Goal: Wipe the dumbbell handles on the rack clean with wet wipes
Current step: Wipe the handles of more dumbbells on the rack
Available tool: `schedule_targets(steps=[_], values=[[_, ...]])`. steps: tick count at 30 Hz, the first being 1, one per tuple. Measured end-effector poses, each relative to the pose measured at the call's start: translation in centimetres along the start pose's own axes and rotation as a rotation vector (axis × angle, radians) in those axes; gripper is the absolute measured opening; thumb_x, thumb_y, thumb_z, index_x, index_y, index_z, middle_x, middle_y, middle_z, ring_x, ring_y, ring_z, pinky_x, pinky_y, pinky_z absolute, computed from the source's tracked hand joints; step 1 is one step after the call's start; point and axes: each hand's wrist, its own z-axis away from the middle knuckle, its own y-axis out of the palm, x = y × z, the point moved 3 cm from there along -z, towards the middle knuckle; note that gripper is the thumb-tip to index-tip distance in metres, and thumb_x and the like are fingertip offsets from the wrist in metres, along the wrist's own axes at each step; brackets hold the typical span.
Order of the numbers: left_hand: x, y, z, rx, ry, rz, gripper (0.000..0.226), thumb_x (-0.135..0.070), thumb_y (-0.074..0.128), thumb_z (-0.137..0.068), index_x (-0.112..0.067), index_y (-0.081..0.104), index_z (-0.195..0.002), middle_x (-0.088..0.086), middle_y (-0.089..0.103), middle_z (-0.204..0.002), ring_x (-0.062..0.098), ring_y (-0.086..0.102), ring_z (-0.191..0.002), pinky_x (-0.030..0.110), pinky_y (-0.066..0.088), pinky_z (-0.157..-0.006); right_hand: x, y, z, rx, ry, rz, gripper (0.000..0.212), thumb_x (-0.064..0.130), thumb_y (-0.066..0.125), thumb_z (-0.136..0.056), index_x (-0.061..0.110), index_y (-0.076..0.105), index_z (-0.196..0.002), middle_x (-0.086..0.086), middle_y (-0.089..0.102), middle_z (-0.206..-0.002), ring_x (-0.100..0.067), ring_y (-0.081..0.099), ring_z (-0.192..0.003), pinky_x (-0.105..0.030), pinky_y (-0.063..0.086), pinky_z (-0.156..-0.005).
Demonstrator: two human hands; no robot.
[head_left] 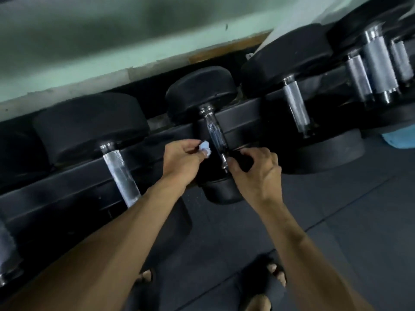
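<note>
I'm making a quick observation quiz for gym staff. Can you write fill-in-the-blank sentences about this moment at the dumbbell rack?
1. The crumpled wet wipe is pinched in the ____ hand.
2. The right hand grips the ____ end of the dumbbell handle.
3. The wipe sits just ____ of that handle.

Missing words: left; near; left

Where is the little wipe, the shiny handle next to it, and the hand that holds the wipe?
wipe (205,148), head view, on the crumpled middle of the wad.
shiny handle (215,133), head view, on the middle of the bar.
left hand (181,159), head view, on the back of the hand that pinches the wipe.
</note>
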Motion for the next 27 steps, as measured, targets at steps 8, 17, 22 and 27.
schedule_targets(steps=[8, 17, 22, 27], values=[[0.3, 0.8, -4.4, -0.063, -0.009, 0.312, 0.022, 0.000, 0.077, -0.080, -0.019, 0.071, -0.087, 0.003, 0.074, -0.093, 0.014, 0.072, -0.090, 0.029, 0.056, -0.090, -0.4, 2.3, 0.9, -0.312, -0.138, 0.092, 0.047, 0.055, 0.057, -0.077, 0.015, 0.073, -0.096, 0.001, 0.069, -0.104, -0.025, 0.056, -0.107, -0.044, 0.045, -0.089], [0.6, 1.7, -6.2, 0.163, -0.202, 0.390, 0.019, 0.008, 0.063, -0.088, -0.010, 0.062, -0.090, 0.009, 0.069, -0.098, 0.019, 0.069, -0.092, 0.026, 0.059, -0.076, -0.5, 2.7, 1.0, -0.383, -0.183, 0.094, 0.044, 0.053, 0.057, -0.076, 0.017, 0.073, -0.094, -0.001, 0.066, -0.102, -0.026, 0.058, -0.104, -0.042, 0.044, -0.085], [-0.2, 2.3, -6.8, 0.110, -0.187, 0.582, 0.022, 0.011, 0.057, -0.091, -0.002, 0.065, -0.107, 0.013, 0.069, -0.101, 0.018, 0.068, -0.087, 0.024, 0.059, -0.071, -0.7, 2.9, 1.0, -0.427, -0.206, 0.114, 0.039, 0.049, 0.060, -0.076, 0.015, 0.072, -0.091, -0.003, 0.067, -0.099, -0.029, 0.059, -0.101, -0.034, 0.037, -0.082], [0.7, 3.8, -6.6, 0.156, -0.306, 0.534, 0.031, 0.013, 0.047, -0.092, -0.006, 0.065, -0.109, 0.018, 0.068, -0.115, 0.026, 0.067, -0.095, 0.034, 0.059, -0.077, -1.0, 3.0, 0.9, -0.440, -0.213, 0.109, 0.036, 0.047, 0.061, -0.078, 0.014, 0.072, -0.089, -0.002, 0.067, -0.097, -0.027, 0.058, -0.101, -0.033, 0.037, -0.080]])
